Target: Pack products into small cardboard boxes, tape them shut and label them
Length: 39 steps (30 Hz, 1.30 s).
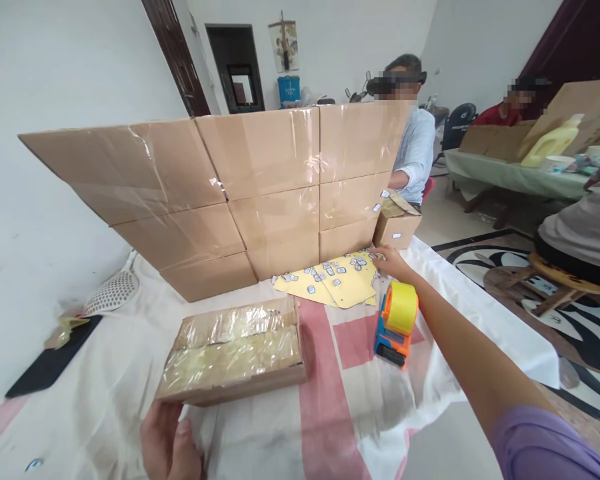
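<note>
My right hand point(389, 260) reaches far forward to the yellow sticker sheet point(336, 285), its fingertips pinched at the sheet's right end on something too small to make out. Several small white labels lie scattered over that sheet. My left hand point(166, 443) rests at the near edge of a flat cardboard box point(233, 350) covered in clear tape, its fingers curled against the box's front. An orange and blue tape dispenser point(397, 323) with a yellow roll stands just left of my right forearm.
A wall of taped cardboard boxes point(240, 193) stands across the back of the white and pink cloth point(330, 407). A small open box point(396, 223) sits at its right end. A perforated ladle point(111, 293) lies at the left. People sit behind and to the right.
</note>
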Available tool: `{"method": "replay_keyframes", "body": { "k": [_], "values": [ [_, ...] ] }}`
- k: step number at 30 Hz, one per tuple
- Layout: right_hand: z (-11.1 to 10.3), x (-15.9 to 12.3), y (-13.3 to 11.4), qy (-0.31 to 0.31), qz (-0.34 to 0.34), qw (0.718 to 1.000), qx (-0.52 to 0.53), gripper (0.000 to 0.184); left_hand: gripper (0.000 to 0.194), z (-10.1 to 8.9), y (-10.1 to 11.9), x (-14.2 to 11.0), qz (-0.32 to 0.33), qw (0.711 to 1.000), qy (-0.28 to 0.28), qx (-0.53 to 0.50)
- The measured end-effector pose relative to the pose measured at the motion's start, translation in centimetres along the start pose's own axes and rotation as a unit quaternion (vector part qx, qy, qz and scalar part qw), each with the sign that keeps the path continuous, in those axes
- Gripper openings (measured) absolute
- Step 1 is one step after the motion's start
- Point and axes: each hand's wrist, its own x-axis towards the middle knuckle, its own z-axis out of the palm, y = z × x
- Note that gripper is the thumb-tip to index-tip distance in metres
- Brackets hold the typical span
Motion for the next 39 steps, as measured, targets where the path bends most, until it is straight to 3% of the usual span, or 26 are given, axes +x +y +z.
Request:
{"method": "replay_keyframes", "body": {
  "k": [4,10,16,26,31,35,37,38,39],
  "values": [
    [1.7,-0.8,2.2,0.058,0.034,0.998,0.003,0.043,0.059,0.2,0.5,-0.3,-0.068,0.996,0.060,0.003],
    [3.2,-0.5,3.4,0.060,0.025,0.998,0.014,0.044,0.048,0.9,1.9,0.0,-0.059,0.990,0.122,0.043],
    [3.3,-0.3,3.4,0.076,0.022,0.995,0.060,0.024,0.027,0.5,1.8,0.6,-0.101,0.983,0.116,0.104],
    [0.5,-1.3,0.7,0.170,0.071,0.961,0.205,0.034,0.037,0.5,1.2,0.7,-0.071,0.991,0.089,0.069],
    [-5.1,-3.7,-4.1,0.194,0.031,0.941,0.275,0.036,0.038,0.7,1.1,0.7,-0.061,0.991,0.093,0.071],
    [-9.9,-10.4,-11.8,0.341,-0.027,0.880,0.330,0.017,0.033,0.9,1.5,0.7,-0.039,0.994,0.079,0.068],
    [-9.9,-14.4,-15.8,0.368,-0.003,0.862,0.348,0.012,0.033,0.8,1.4,0.7,-0.025,0.995,0.078,0.062],
    [-9.2,-16.1,-17.6,0.355,0.021,0.857,0.374,0.013,0.033,0.8,1.4,0.7,-0.019,0.995,0.079,0.062],
    [-7.9,-17.7,-19.1,0.300,0.048,0.865,0.400,0.012,0.034,0.7,1.2,0.7,-0.012,0.994,0.082,0.065]
  ]
}}
